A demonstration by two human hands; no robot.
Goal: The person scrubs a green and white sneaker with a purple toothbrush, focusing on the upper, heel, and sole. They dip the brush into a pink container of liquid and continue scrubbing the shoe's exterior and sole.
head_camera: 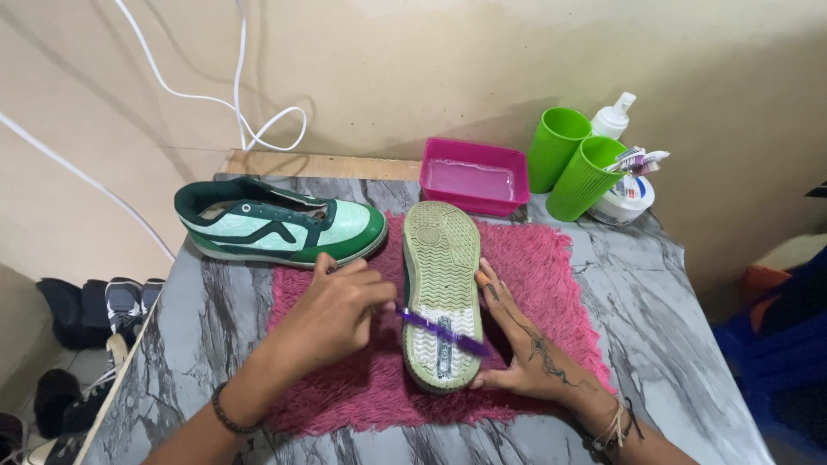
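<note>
The upturned shoe (441, 293) lies sole-up on the pink shaggy mat (551, 275), between the two hands; the right hand (525, 349) lies along its outer edge, fingers spread and pressed flat to the side of the sole near the heel, steadying rather than clasping it. The left hand (332, 314) has its fingers curled shut around the handle of a purple toothbrush (444, 331), whose length runs out from the fingertips across the heel part of the sole. Just beyond the left knuckles rests the second green shoe (280, 226), on its side, touching the mat's edge. Past the toe of the upturned shoe sit a pink tub of water (474, 176) and two green cups (570, 164). The shoe looks light, its rubber sole stiff and ridged, likely slick where wet; the firm sidewall under the right fingertips seems the sound place to hold it.
</note>
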